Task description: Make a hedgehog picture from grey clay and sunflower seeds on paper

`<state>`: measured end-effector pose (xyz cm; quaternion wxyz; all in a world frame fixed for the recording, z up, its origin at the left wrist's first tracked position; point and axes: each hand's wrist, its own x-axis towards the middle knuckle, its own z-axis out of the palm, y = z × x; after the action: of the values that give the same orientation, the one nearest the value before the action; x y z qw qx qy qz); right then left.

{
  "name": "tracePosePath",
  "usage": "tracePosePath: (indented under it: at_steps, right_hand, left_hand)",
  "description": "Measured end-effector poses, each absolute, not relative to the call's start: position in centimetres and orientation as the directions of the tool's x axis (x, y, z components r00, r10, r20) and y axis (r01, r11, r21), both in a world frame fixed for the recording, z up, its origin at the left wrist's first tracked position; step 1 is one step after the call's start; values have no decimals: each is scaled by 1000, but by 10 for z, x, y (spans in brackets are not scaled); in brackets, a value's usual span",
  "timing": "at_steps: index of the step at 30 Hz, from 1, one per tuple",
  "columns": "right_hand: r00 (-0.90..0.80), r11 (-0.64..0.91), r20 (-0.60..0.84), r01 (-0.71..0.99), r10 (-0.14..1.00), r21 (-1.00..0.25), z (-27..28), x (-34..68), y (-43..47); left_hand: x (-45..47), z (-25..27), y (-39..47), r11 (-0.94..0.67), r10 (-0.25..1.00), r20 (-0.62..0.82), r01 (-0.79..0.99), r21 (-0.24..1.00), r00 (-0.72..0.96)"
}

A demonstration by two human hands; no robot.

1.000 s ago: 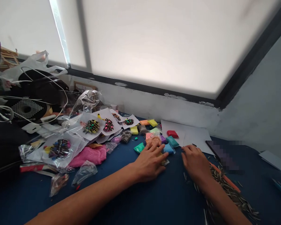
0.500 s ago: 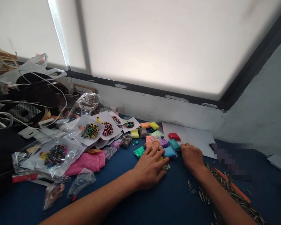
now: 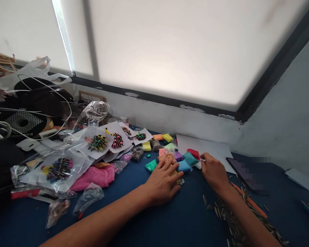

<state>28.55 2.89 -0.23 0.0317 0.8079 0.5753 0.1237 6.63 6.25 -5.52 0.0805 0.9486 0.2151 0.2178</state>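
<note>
My left hand lies flat with fingers spread over small packets of coloured clay. Under and around its fingers show an orange packet, a green packet and a blue packet. My right hand is curled, thumb and fingers close together, just right of a teal packet and a red packet. A pale scrap shows by its fingertips; what they pinch, if anything, is hidden. A purple packet lies between the hands.
White paper lies behind my right hand, a dark phone right of it. Striped seeds and an orange stick lie by my right forearm. Seed-covered figures, a pink cloth and plastic bags are leftward.
My right hand has lifted slightly and its fingers have drawn together. The red packet has shifted a little right, tilting beside the teal one. My left hand stays on the packets; the view moved slightly.
</note>
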Motion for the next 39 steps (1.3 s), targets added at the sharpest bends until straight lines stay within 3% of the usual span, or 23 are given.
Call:
tracePosePath:
  at_steps: [9,15,22,27,30,34,39]
  right_hand:
    - [253,-272,105,926,962,260,-11,286,25]
    - [282,-299,107,929,954,217,-12,288,31]
    - [289,-317,341,948,895,30,7,302,28]
    - [138,-128,574,990,807,-59,13,287,-9]
    - [-16,55,690,998,724,-34,7,264,-38]
    - [-150,224,727,975,671,-5,-4,236,-68]
    - [-245,366,709,930,661,-20,-18,210,-85]
  left_hand:
    - [66,-58,62,-894,444,395,370,251,804]
    - [65,-55,62,-890,451,394,371,265,801]
    - [66,-57,65,-878,453,393,322,354,800]
    - [61,-46,64,-824,481,430,226,520,764]
    - [63,-34,61,-721,556,436,149,676,708]
    - [74,-25,55,-440,682,290,60,896,672]
    - [81,-24,50,-105,701,100,-37,994,706]
